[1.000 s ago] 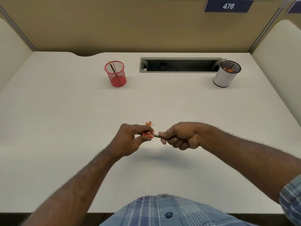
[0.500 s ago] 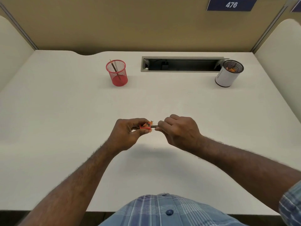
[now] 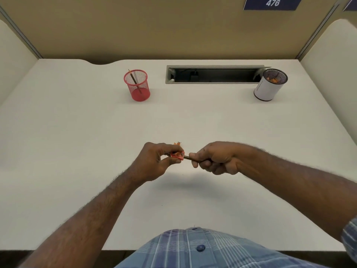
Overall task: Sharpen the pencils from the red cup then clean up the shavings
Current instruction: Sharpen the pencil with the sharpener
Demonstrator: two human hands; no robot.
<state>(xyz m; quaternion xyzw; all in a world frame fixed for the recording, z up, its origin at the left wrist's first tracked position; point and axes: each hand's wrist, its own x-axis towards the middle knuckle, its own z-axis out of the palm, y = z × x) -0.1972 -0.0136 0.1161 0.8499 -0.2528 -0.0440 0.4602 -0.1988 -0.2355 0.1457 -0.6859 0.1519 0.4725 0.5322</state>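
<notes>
My left hand (image 3: 154, 161) pinches a small red sharpener (image 3: 177, 155) above the middle of the white desk (image 3: 77, 142). My right hand (image 3: 214, 157) is closed around a dark pencil (image 3: 187, 157) whose tip sits in the sharpener; most of its shaft is hidden in my fist. A few orange shavings (image 3: 177, 143) lie on the desk just behind the sharpener. The red mesh cup (image 3: 137, 85) stands at the back left with one pencil (image 3: 134, 81) leaning inside it.
A white-sided mesh cup (image 3: 269, 85) with orange shavings inside stands at the back right. A grey cable slot (image 3: 214, 74) is recessed in the desk between the two cups. Divider panels close the back and both sides.
My right hand has turned from palm-down to a fist with knuckles to the right, twisting the pencil in the sharpener. Both hands stay in about the same spot.
</notes>
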